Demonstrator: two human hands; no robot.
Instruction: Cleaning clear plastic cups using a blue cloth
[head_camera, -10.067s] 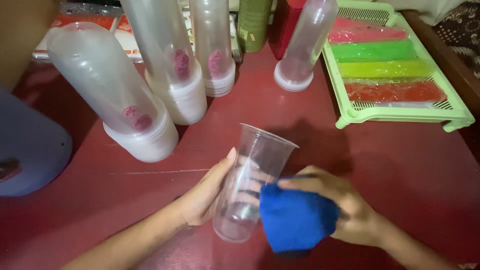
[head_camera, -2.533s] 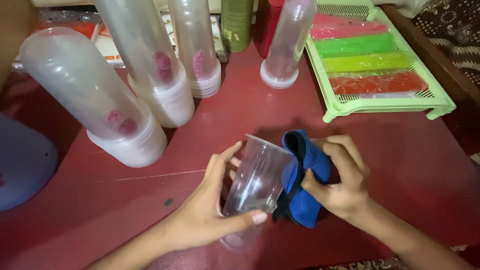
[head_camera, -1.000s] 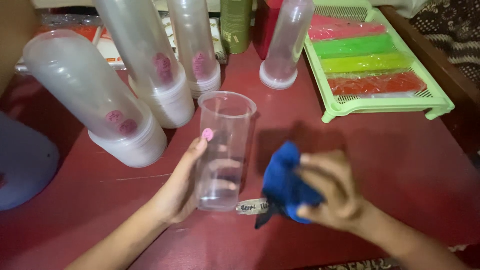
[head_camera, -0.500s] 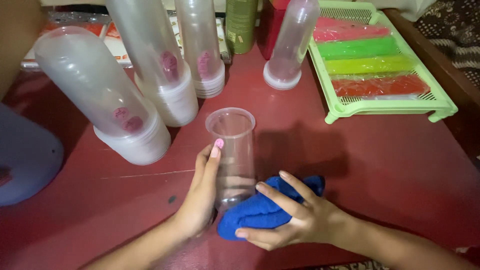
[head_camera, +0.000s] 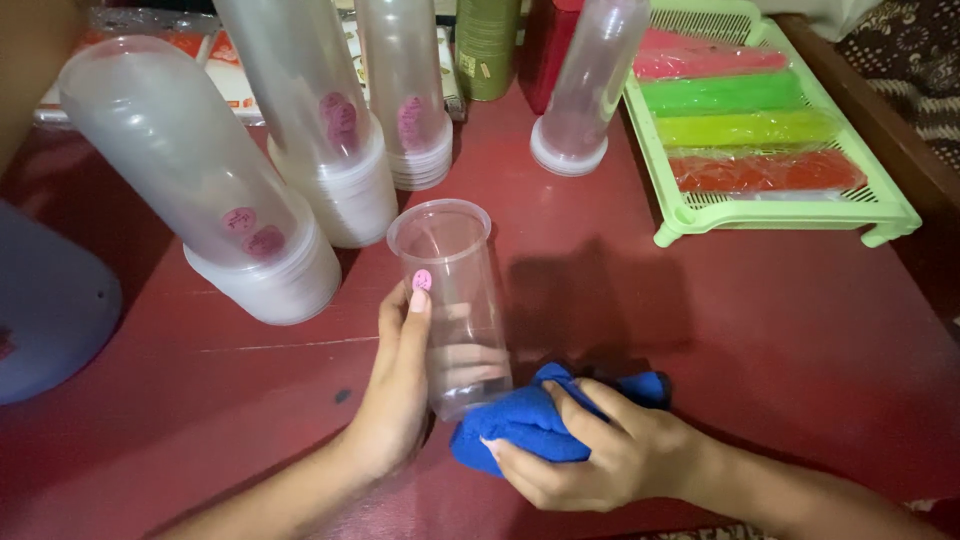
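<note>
My left hand (head_camera: 400, 385) grips a tall clear plastic cup (head_camera: 452, 300) that stands tilted slightly on the red table (head_camera: 780, 320), mouth up, with a small pink sticker near its rim. My right hand (head_camera: 590, 455) presses a bunched blue cloth (head_camera: 520, 422) against the table at the cup's base. The cloth touches the lower right side of the cup.
Several stacks of upside-down clear cups (head_camera: 215, 190) stand behind at the left and centre, one more (head_camera: 585, 90) further right. A light green tray (head_camera: 790, 215) with coloured wrapped bundles sits at the back right. A pale blue object (head_camera: 45, 320) lies at the left edge.
The cup went from tilted and wiped on its side to standing upright. My right hand brought the blue cloth down onto the table beside the cup's base.
</note>
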